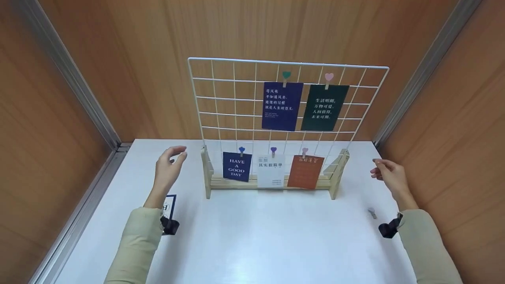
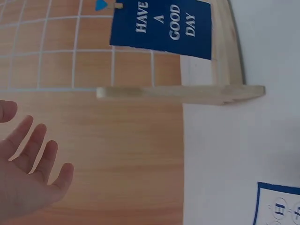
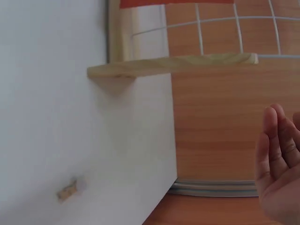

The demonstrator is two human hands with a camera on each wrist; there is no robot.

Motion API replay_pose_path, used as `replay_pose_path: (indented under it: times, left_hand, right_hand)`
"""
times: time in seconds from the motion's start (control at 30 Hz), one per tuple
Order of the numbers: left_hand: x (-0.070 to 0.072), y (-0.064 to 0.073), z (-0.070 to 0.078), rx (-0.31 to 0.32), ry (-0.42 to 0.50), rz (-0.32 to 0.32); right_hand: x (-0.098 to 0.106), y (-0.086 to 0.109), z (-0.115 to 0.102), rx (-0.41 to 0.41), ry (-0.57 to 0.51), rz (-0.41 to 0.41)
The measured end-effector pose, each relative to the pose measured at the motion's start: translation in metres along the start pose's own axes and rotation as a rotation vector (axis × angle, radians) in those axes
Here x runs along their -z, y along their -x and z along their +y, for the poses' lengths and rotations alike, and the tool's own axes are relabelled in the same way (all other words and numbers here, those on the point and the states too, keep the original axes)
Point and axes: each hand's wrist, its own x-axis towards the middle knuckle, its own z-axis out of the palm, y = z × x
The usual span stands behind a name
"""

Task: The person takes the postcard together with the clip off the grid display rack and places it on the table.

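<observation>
Meanwhile, the left arm (image 1: pixel 137 240) partly hides a blue-bordered card (image 1: pixel 169 206).

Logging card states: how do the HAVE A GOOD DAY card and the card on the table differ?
The HAVE A GOOD DAY card hangs clipped on the rack; the table card lies flat. The HAVE A GOOD DAY card is dark blue with white lettering, the table card white with a blue border. Both combine blue and white.

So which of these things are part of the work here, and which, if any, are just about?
Probably part of the work:
wire grid
wooden stand
five hanging cards
their heart clips
loose card at left
loose clip at right

Probably just surroundings:
white table
wooden walls
metal rails
</observation>
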Motion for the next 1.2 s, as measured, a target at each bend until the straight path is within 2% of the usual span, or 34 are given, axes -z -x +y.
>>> replay_pose_path:
  times: [0.17,0.43,0.67,0.87,1.2]
  left_hand:
    - [-0.01,-0.007,0.03,-0.065,0.057,-0.036]
    - [-0.025,-0.016,0.057,-0.138,0.162,-0.09]
    - [-0.04,-0.018,0.072,-0.167,0.185,-0.14]
    - [-0.054,-0.02,0.08,-0.196,0.213,-0.169]
    - [-0.074,-0.025,0.091,-0.178,0.218,-0.215]
  right_hand:
    - [-0.01,-0.004,-0.026,0.046,-0.067,-0.013]
    - [-0.024,-0.01,-0.067,0.127,-0.114,-0.039]
    - [-0.034,-0.014,-0.091,0.199,-0.128,-0.064]
    - [-0.044,-0.016,-0.108,0.203,-0.11,-0.072]
    - [-0.059,-0.021,-0.13,0.224,-0.114,-0.107]
